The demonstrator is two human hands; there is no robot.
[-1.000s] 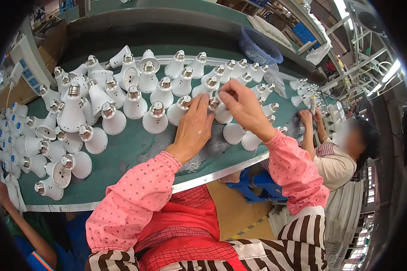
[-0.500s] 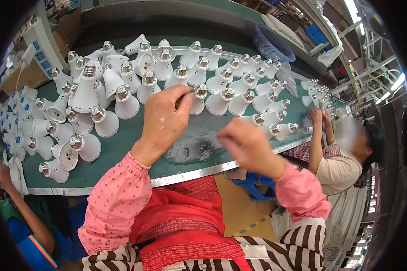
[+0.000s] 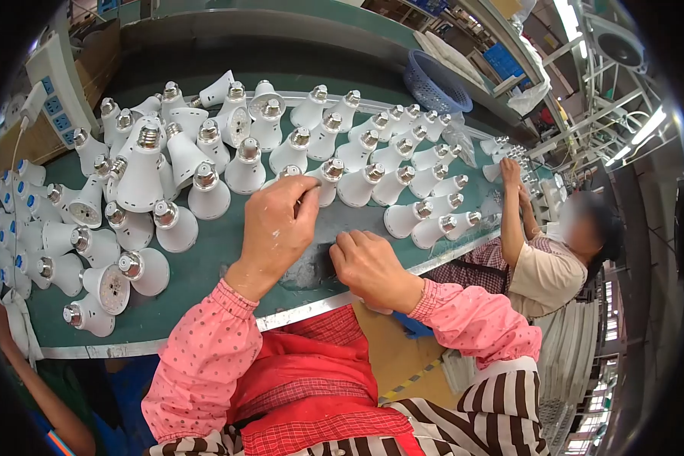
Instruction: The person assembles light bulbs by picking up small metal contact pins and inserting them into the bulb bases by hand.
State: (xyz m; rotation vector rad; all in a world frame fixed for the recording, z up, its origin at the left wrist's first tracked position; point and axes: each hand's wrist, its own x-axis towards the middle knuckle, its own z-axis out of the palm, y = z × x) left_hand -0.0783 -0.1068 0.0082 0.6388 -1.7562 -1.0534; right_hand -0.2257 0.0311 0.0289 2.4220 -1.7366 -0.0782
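Observation:
Many white bulbs with silver screw caps stand or lie on the green tabletop [image 3: 197, 281]. My left hand [image 3: 277, 228] is curled near the middle, thumb and fingertips close together beside the cap of a standing bulb [image 3: 325, 190]; what it pinches, if anything, is too small to make out. Lower and to the right, my right hand [image 3: 368, 266] rests low over the grey worn patch [image 3: 311, 266] of the tabletop, its fingers curled under. Whatever lies beneath those fingers is hidden. Bulbs [image 3: 406, 218] lie tilted to the right of it.
A blue basket [image 3: 437, 82] stands at the back right. At the left are a power strip [image 3: 53, 102] and bulbs with blue ends [image 3: 24, 205]. A co-worker [image 3: 547, 266] sits at the right, hands among bulbs. Another person's arm [image 3: 38, 380] shows at the lower left.
Both hands were together at one bulb a second ago. My left hand has moved left, and my right hand has come down toward the table's near edge, its fingers now curled.

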